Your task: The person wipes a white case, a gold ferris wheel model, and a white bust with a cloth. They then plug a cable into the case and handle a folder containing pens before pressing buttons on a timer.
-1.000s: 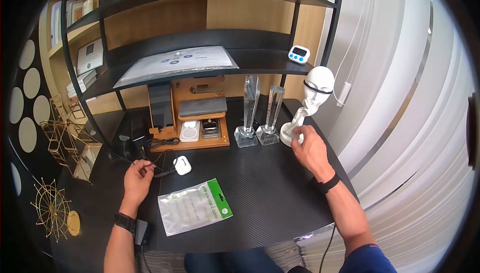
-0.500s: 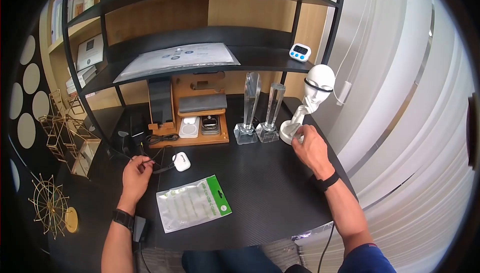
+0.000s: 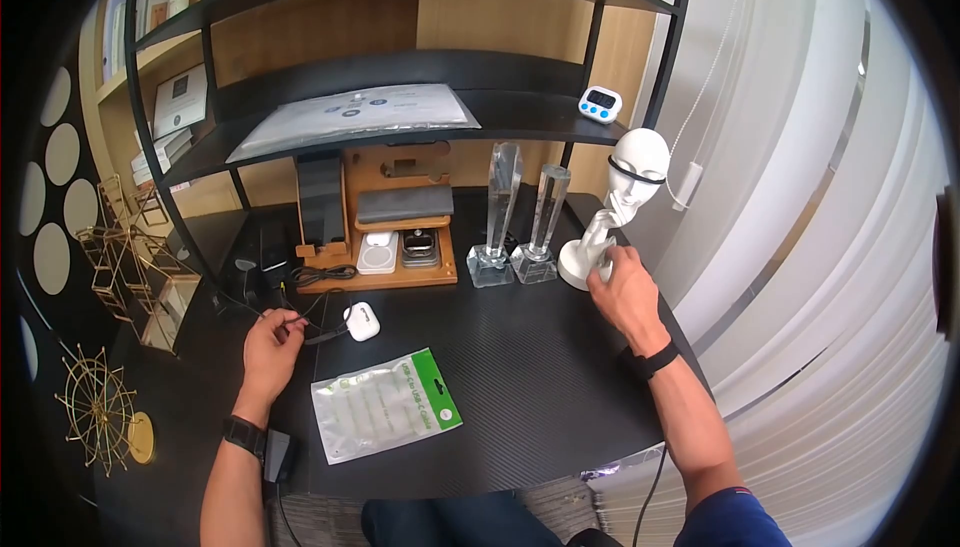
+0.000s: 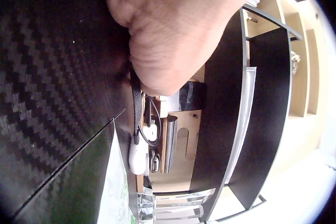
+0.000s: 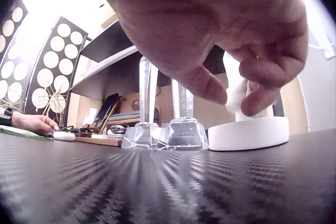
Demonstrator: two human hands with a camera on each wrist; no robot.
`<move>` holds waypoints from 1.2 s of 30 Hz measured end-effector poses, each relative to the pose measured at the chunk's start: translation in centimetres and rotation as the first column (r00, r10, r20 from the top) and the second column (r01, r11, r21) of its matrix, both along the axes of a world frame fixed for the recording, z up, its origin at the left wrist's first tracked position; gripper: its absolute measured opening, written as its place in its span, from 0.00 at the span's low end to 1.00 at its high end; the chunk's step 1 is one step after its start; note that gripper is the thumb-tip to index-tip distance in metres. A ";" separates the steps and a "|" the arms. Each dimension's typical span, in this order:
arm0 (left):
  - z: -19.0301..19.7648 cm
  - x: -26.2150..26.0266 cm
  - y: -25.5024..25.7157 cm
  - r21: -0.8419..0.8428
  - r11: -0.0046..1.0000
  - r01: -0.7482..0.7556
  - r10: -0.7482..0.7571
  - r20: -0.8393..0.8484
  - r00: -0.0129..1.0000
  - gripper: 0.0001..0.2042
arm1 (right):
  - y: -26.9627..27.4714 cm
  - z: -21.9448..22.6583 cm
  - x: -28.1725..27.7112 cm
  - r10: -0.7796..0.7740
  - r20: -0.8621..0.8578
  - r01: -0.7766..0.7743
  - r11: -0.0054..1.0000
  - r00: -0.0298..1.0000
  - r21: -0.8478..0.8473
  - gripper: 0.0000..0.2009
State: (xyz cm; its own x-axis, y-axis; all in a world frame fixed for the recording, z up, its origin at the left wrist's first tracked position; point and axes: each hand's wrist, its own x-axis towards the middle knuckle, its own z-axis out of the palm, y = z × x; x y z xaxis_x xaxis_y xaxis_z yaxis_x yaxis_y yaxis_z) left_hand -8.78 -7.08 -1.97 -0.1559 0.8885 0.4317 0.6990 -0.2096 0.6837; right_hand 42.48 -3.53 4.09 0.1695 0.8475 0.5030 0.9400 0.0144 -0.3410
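My right hand point(image 3: 628, 297) grips the slim lower stem of a white head sculpture point(image 3: 640, 157), just above its base. In the right wrist view the thumb and fingers bend round that stem, and the round base point(image 5: 249, 133) sits on the desk. On the left, my left hand point(image 3: 272, 352) pinches a thin black strap by the desk surface; its fingertips are hidden in the left wrist view. This woven strap point(image 4: 137, 106) runs from under the hand to a white earbud case point(image 3: 362, 321) lying beside it.
Two crystal trophies point(image 3: 495, 217) stand left of the sculpture. Behind the earbud case is a wooden organizer point(image 3: 440, 272). A green-and-white cable packet point(image 3: 385, 407) lies in front. A black shelf point(image 3: 530, 117) spans overhead, bearing a timer point(image 3: 600, 104). Blinds point(image 3: 780, 197) hang at right.
The head view has shifted slightly. My left hand stays at the strap and my right hand stays on the sculpture's stem.
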 end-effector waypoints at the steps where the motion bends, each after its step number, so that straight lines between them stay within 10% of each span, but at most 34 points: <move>1: -0.2 -0.2 0.1 -0.015 1.000 -0.007 0.007 0.006 1.000 0.08 | 0.1 0.1 0.2 -0.002 -0.002 0.002 1.000 1.000 0.004 0.22; 4: -0.4 -0.1 0.3 -0.018 1.000 -0.002 0.002 0.021 1.000 0.08 | 0.3 -0.2 0.7 -0.013 0.035 0.018 0.987 0.999 -0.157 0.22; 13: -0.2 -0.1 0.0 -0.009 1.000 0.004 -0.004 0.011 1.000 0.08 | 0.8 -0.8 0.6 0.079 -0.027 -0.072 0.979 0.997 0.193 0.25; 19: -0.3 0.0 0.1 0.001 1.000 0.005 -0.005 0.015 1.000 0.07 | 0.7 -1.2 1.5 0.064 0.051 -0.054 0.984 0.997 -0.169 0.26; 31: -0.1 0.0 0.1 -0.002 1.000 0.012 -0.012 0.013 1.000 0.07 | 0.5 -0.3 0.4 0.155 -0.195 -0.135 0.984 0.968 0.114 0.28; 36: 0.1 0.1 0.0 0.013 1.000 0.009 -0.009 -0.010 1.000 0.07 | 0.8 0.0 1.0 0.040 0.046 -0.038 0.998 0.998 -0.048 0.18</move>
State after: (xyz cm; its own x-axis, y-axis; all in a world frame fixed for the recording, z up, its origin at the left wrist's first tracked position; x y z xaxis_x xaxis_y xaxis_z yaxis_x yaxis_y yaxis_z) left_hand -8.67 -7.09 -1.91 -0.1436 0.8843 0.4444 0.7039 -0.2243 0.6739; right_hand 43.52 -2.72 4.09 0.1134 0.8760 0.4687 0.9539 0.0361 -0.2981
